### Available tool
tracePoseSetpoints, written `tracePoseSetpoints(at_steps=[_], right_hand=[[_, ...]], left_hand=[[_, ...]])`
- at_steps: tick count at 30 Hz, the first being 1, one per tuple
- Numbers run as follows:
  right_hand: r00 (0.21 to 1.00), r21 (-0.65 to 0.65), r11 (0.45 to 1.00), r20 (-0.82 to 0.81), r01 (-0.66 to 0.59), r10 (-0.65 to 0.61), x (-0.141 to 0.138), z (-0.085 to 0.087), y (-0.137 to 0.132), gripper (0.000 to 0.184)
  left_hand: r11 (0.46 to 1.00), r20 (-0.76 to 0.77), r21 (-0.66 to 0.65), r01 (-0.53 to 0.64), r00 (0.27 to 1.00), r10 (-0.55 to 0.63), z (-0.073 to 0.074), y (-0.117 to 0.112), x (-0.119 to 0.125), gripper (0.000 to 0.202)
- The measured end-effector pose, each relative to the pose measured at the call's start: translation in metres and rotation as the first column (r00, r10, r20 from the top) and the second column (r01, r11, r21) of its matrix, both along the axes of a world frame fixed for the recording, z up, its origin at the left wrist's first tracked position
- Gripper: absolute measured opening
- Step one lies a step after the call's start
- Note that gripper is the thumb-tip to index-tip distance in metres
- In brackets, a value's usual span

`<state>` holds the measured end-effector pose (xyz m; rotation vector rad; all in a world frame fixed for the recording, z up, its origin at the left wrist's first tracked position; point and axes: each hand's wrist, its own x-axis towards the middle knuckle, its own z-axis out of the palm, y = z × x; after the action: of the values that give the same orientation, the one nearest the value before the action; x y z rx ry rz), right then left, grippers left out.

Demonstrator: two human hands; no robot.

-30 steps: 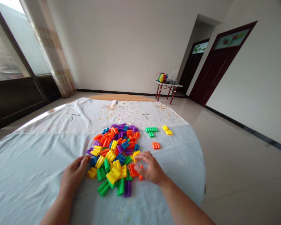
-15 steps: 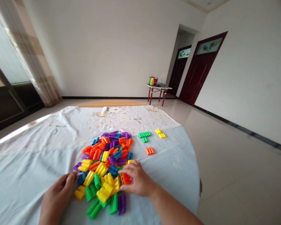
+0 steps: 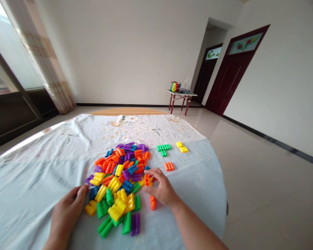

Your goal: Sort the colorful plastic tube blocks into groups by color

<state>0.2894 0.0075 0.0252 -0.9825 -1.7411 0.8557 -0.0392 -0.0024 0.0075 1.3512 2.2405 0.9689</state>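
Note:
A pile of plastic building blocks in purple, blue, orange, yellow and green [image 3: 114,185] lies on the cloth-covered table. At its right edge my right hand [image 3: 163,188] has thumb and fingers closed about an orange block [image 3: 146,179]. Another orange block [image 3: 152,202] is just below this hand, partly under the thumb side. My left hand [image 3: 71,206] rests at the pile's left side, fingertips pressed together, close to a dark blue block [image 3: 93,192]; anything inside them is hidden. A yellow block [image 3: 91,208] lies beside these fingers.
Right of the pile are green blocks in a T-like group [image 3: 163,149], a yellow pair [image 3: 182,147] and an orange block [image 3: 169,166]. The round table [image 3: 208,194] has its edge at the right. A small side table [image 3: 182,93] with bags stands behind.
My right hand has moved up and slightly right along the pile's edge, with orange between its fingers. An orange block now shows below it. The left hand stays by the pile; the view has shifted.

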Motion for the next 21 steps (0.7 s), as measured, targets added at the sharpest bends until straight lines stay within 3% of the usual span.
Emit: tracePoseSetpoints(at_steps=[7,11,17,21], right_hand=[[0.986,-0.003,0.986,-0.014,0.169,-0.169,0.015,-0.013,0.013,0.034],[0.957,-0.018,0.963,0.116,0.268,-0.265,0.028,-0.014,0.011,0.034],[0.898,-0.102,0.954,0.378,0.283,-0.226,0.050,-0.006,-0.007,0.035],[0.897,-0.154,0.963,0.420,0.222,-0.140,0.062,0.003,-0.012,0.044]], left_hand=[[1.000,0.019,0.006,-0.018,1.000,0.018,0.001,0.000,0.001,0.039],[0.999,0.033,-0.031,-0.026,0.999,0.027,0.000,-0.001,0.000,0.042],[0.998,0.020,-0.058,-0.028,0.999,0.030,0.003,0.000,0.003,0.043],[0.999,0.011,-0.038,-0.023,1.000,0.024,0.002,0.000,0.003,0.043]])
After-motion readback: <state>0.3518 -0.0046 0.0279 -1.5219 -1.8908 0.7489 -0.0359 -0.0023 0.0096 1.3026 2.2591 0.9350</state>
